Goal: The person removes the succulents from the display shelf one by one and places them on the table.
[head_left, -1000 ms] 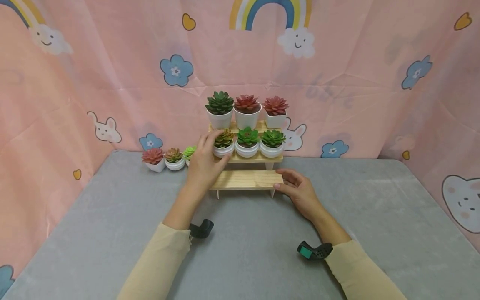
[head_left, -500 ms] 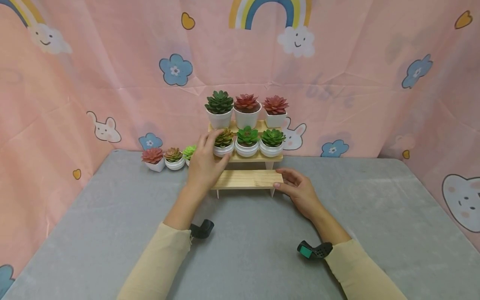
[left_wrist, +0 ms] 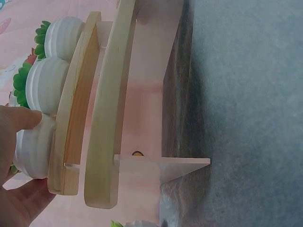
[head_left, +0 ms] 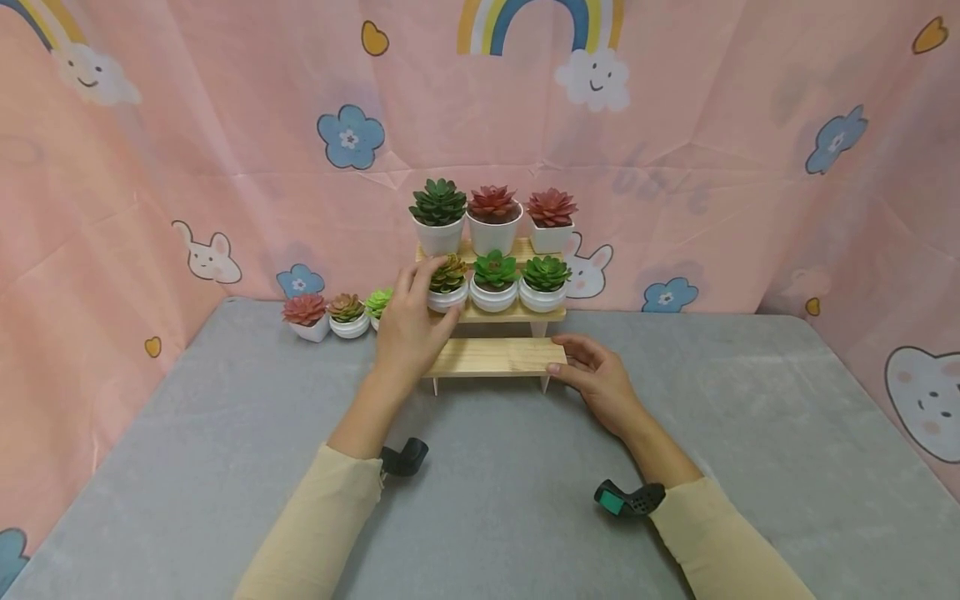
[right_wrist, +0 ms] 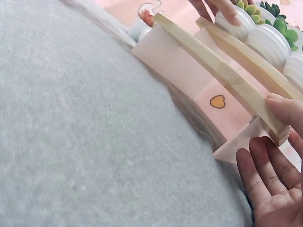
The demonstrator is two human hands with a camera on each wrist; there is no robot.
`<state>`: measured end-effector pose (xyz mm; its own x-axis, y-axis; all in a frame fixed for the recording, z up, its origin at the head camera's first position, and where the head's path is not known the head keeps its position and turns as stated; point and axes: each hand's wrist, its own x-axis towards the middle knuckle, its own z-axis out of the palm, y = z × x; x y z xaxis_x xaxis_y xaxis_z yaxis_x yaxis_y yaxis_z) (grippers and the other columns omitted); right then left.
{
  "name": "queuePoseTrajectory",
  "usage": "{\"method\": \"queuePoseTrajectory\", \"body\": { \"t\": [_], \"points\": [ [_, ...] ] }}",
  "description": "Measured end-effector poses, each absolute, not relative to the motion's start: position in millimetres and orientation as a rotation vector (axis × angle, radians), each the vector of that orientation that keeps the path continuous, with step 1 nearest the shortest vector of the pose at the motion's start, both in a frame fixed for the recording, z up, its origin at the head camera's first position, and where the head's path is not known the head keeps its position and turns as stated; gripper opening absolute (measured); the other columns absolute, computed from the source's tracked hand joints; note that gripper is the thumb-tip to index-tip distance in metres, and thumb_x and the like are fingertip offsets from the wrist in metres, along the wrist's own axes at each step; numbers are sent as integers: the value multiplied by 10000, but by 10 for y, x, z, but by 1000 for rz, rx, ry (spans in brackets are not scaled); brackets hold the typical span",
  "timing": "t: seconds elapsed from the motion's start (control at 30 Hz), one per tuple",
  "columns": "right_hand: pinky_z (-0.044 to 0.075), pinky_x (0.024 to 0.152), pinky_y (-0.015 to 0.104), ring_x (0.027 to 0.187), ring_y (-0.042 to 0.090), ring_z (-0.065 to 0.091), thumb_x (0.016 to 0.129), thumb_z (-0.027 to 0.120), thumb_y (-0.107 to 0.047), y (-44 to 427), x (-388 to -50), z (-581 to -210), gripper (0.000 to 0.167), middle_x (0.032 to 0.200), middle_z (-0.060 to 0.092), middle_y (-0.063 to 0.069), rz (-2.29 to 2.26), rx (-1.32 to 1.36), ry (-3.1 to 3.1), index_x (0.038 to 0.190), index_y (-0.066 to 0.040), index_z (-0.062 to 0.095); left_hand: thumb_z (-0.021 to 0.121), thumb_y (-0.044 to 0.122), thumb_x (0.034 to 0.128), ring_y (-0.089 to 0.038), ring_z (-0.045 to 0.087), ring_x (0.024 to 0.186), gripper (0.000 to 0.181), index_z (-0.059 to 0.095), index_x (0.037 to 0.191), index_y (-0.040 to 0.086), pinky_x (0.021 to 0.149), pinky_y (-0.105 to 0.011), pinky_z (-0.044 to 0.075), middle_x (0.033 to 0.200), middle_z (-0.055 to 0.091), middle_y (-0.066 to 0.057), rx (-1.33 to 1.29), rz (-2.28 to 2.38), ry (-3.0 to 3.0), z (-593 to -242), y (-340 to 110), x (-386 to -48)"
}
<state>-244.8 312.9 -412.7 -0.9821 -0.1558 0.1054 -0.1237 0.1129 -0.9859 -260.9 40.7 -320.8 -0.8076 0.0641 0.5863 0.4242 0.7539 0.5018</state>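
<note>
The left hand [head_left: 409, 323] is curled round the white pot [head_left: 448, 300] of a yellowish succulent [head_left: 452, 275], at the left end of the middle step of a wooden stand [head_left: 491, 358]. Two green succulents [head_left: 495, 271] sit right of it. The right hand [head_left: 600, 387] grips the near step's right end. Three larger pots [head_left: 494, 232] line the far step; small succulents [head_left: 347, 310] stand left on the table [head_left: 510, 500].

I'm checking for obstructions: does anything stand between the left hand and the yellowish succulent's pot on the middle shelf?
Nothing visible does: the left hand holds the white pot; the neighbouring green succulent isn't between them.
</note>
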Motion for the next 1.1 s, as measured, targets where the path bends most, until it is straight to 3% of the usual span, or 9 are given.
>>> {"method": "queuePoseTrajectory", "body": {
  "t": [0.3, 0.57, 0.87, 1.1],
  "points": [
    [537, 862, 128, 1058, -7, 627, 934, 714, -110, 3127, -2442, -4111, 514, 1422, 541, 264, -2058, -285, 2323, 1390, 33, 524, 777, 229, 888, -320, 628, 1183, 610, 508, 1435, 218, 929, -499, 556, 1381, 544, -89, -369, -864, -2398, -3203, 408, -2612],
    [533, 864, 127, 1065, -1, 627, 933, 720, -124, 3123, -2438, -4096, 517, 1434, 542, 247, -2041, -277, 2327, 1393, 13, 527, 818, 199, 860, -309, 612, 1240, 607, 556, 1407, 180, 1003, -476, 538, 1379, 574, -112, -406, -949, -2342, -3193, 369, -2608],
    [529, 875, 125, 1083, 7, 623, 934, 723, -136, 3128, -2443, -4108, 516, 1446, 540, 237, -2035, -289, 2333, 1390, 8, 532, 848, 181, 823, -281, 617, 1014, 617, 581, 1379, 184, 818, -442, 545, 1316, 600, -128, -416, -963, -2361, -3146, 318, -2595],
    [526, 874, 126, 1084, 11, 622, 934, 725, -149, 3137, -2437, -4114, 519, 1446, 542, 234, -2020, -280, 2343, 1393, -1, 533, 856, 173, 810, -283, 611, 1022, 638, 589, 1390, 177, 828, -440, 542, 1279, 610, -133, -413, -983, -2394, -3089, 255, -2587]
  ]
}}
